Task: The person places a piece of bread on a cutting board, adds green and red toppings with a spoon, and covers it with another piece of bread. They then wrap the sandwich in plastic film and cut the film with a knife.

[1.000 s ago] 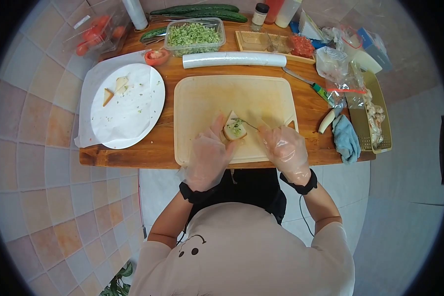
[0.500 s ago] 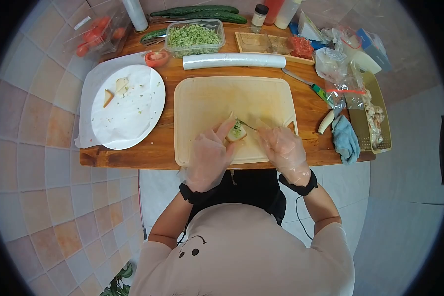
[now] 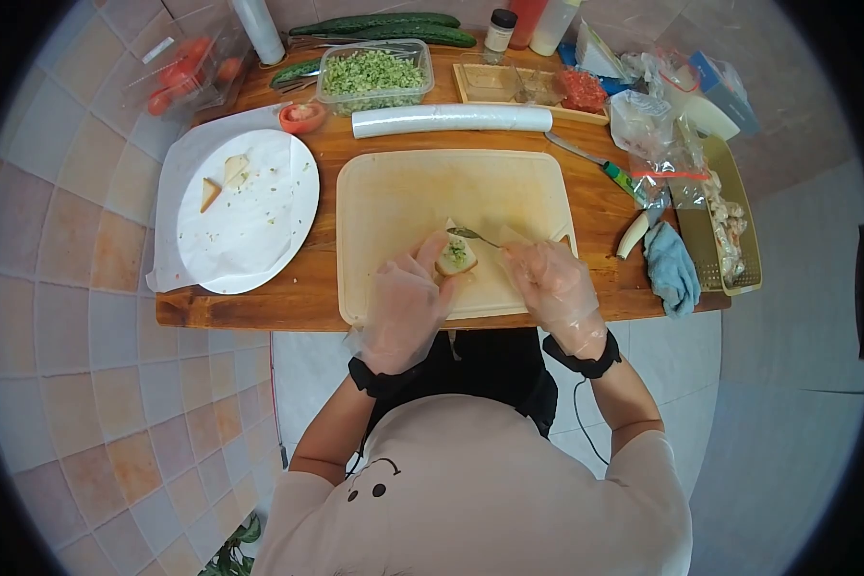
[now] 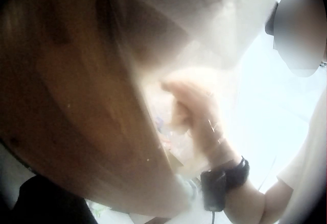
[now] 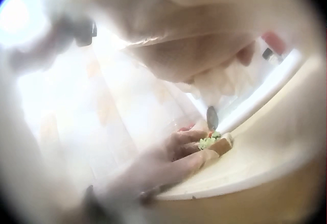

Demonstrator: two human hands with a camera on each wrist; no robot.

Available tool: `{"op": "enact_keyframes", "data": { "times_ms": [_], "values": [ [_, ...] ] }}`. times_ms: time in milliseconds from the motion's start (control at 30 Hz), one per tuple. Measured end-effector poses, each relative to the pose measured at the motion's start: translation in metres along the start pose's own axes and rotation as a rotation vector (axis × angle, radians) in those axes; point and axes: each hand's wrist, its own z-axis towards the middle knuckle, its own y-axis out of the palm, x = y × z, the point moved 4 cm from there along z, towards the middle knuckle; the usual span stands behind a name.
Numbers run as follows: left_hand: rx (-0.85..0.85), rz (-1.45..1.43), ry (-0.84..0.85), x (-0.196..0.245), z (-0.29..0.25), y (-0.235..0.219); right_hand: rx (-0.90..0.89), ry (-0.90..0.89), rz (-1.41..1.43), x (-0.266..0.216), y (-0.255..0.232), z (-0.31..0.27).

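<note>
The left hand (image 3: 408, 293), in a clear plastic glove, steadies a small bread piece (image 3: 456, 259) on the pale cutting board (image 3: 403, 187), its grip narrowed with thumb and fingers on either side of the crust. Chopped green topping (image 5: 207, 143) sits on the bread, near the middle of the board's front half. The right hand (image 3: 552, 288), gloved likewise, pinches the handle of a spoon (image 3: 468, 233) — its bowl is at the far edge of the bread, though whether it touches the topping I cannot tell. Another bit of bread (image 3: 564, 240) lies just beyond the right hand, by the board's edge. On the bench (image 3: 307, 307), left of the board, a white plate (image 3: 259, 250) carries two more pieces and scattered crumbs. Behind the board lies a roll of clear film (image 3: 451, 119), with a tub (image 3: 372, 98) of chopped greens past it. To the right are a green-handled knife (image 3: 619, 175) and a crumpled blue cloth (image 3: 672, 269). The left wrist view is too blurred to show the bread.
</note>
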Motion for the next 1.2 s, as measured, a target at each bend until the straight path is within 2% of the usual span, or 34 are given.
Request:
{"op": "enact_keyframes", "data": {
  "times_ms": [67, 167, 267, 367, 467, 567, 667, 767, 867, 967, 1067, 1200],
  "values": [
    [0.021, -0.058, -0.006, -0.003, 0.001, 0.002, -0.033, 0.065, 0.052, 0.005, 0.0, -0.002],
    [0.056, -0.053, 0.021, -0.006, 0.0, 0.004, -0.105, 0.281, 0.284, 0.006, -0.003, -0.001],
    [0.081, -0.055, 0.036, -0.004, 0.0, 0.003, -0.36, 0.406, 0.228, 0.007, -0.002, 0.003],
    [0.095, -0.008, 0.065, -0.003, 0.0, 0.003, -0.356, 0.475, 0.295, 0.007, 0.0, 0.004],
    [0.089, -0.036, 0.049, -0.004, -0.001, 0.004, -0.301, 0.445, 0.369, 0.012, 0.004, 0.003],
    [0.093, -0.036, 0.042, -0.004, 0.0, 0.004, -0.245, 0.357, 0.298, 0.017, 0.006, 0.004],
    [0.13, -0.084, 0.069, -0.004, 0.001, 0.002, -0.118, 0.58, 0.579, 0.027, 0.006, 0.0],
    [0.11, -0.119, 0.012, -0.005, 0.001, 0.003, -0.174, 0.526, 0.605, 0.039, 0.012, -0.001],
    [0.124, -0.101, 0.03, -0.006, 0.001, 0.004, -0.413, 0.519, 0.521, 0.02, -0.007, 0.005],
    [0.107, -0.108, 0.021, -0.007, 0.001, 0.006, -0.42, 0.454, 0.437, 0.017, 0.002, 0.006],
    [0.147, -0.084, 0.049, -0.008, 0.0, 0.008, -0.334, 0.341, 0.334, 0.011, 0.005, 0.008],
    [0.157, -0.109, 0.064, -0.009, 0.0, 0.008, -0.289, 0.343, 0.296, 0.011, -0.002, 0.011]
  ]
}}
